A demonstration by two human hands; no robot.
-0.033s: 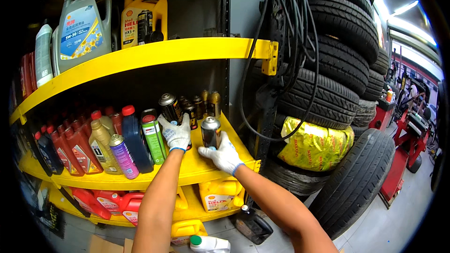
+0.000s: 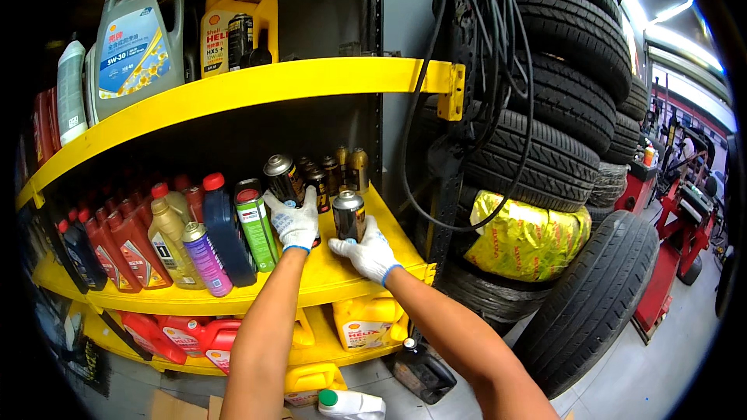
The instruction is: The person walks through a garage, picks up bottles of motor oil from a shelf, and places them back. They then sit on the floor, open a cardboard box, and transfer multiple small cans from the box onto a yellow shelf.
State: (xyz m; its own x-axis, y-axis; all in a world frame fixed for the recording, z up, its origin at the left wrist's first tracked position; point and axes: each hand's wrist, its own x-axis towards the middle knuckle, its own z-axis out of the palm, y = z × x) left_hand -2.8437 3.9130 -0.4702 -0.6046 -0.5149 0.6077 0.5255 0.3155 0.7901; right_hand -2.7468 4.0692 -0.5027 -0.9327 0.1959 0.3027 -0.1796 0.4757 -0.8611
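Observation:
My left hand (image 2: 296,225), in a white knit glove, has its thumb and fingers closed around the lower end of a dark spray can (image 2: 282,176) with a silver top. That can leans a little above the yellow shelf. Another dark, silver-topped spray can (image 2: 348,216) stands nearly upright at the shelf's right end. My right hand (image 2: 372,253), gloved the same way, wraps around it low down, thumb in front; its other fingers are partly hidden behind the can. More small dark cans (image 2: 317,180) stand just behind my hands.
The yellow shelf (image 2: 319,292) holds oil bottles, a purple can (image 2: 206,258) and a green can (image 2: 257,229) left of my hands. A yellow beam (image 2: 288,84) crosses above. Black cables (image 2: 406,163) hang beside stacked tyres (image 2: 537,157). Jugs (image 2: 366,325) fill the lower shelf.

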